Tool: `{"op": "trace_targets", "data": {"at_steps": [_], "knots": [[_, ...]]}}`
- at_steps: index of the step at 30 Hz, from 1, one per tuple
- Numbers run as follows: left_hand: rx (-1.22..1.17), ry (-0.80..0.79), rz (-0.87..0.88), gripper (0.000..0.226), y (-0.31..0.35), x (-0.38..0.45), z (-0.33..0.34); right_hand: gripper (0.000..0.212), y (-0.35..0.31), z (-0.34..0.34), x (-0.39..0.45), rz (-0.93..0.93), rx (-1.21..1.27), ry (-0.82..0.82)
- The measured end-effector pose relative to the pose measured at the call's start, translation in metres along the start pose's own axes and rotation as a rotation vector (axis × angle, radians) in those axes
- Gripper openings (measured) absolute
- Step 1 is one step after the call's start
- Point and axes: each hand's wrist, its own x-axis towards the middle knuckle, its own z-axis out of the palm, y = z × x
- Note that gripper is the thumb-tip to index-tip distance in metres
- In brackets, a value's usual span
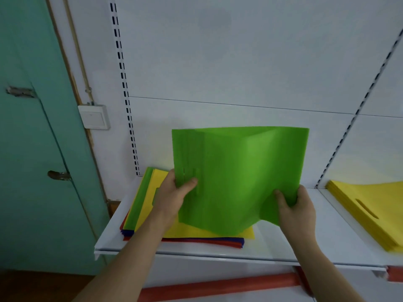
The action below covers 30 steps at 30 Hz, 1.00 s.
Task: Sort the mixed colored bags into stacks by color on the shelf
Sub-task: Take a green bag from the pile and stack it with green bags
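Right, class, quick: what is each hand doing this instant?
Left hand: grips the left side of the green bag, thumb on its front.
Right hand: grips the same green bag at its lower right edge.

Matt, cloth-like green bag (239,175), softly creased. Glossy smooth white metal shelf (283,247). Matt yellow stack (375,212) at right edge.

We hold a green bag (239,171) upright between our left hand (172,197) and right hand (298,208), above the mixed stack (150,205); yellow stack (370,212) lies right of our right hand.
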Motion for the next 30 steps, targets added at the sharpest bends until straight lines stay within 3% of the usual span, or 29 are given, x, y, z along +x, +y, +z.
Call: {"op": "trace_targets", "data": {"at_steps": [7,12,16,19,21,22,25,30], "knots": [[0.103,0.006,-0.048,0.029,0.005,-0.004,-0.009,0.015,0.020,0.004,0.005,0.071,-0.105,-0.015],[-0.141,-0.135,-0.189,0.057,0.014,-0.005,-0.016,0.014,0.023,0.006,0.011,0.108,-0.202,-0.028],[-0.405,-0.219,-0.330,0.036,0.016,-0.010,-0.019,0.017,0.026,0.005,0.011,0.136,-0.250,-0.034],[-0.473,-0.295,-0.347,0.049,0.019,-0.017,-0.018,0.014,0.023,0.004,0.012,0.157,-0.268,-0.052],[-0.371,-0.317,-0.301,0.061,0.020,-0.021,-0.016,0.012,0.020,0.003,0.014,0.148,-0.290,-0.061],[-0.219,-0.309,-0.240,0.056,0.020,-0.023,-0.015,0.011,0.019,0.002,0.014,0.137,-0.296,-0.062],[0.342,-0.193,-0.033,0.011,0.017,-0.021,-0.016,0.010,0.016,-0.002,0.014,0.120,-0.259,-0.041],[0.436,-0.076,0.080,0.012,0.029,-0.005,-0.023,0.008,0.007,-0.009,0.007,0.027,-0.088,0.003]]}}
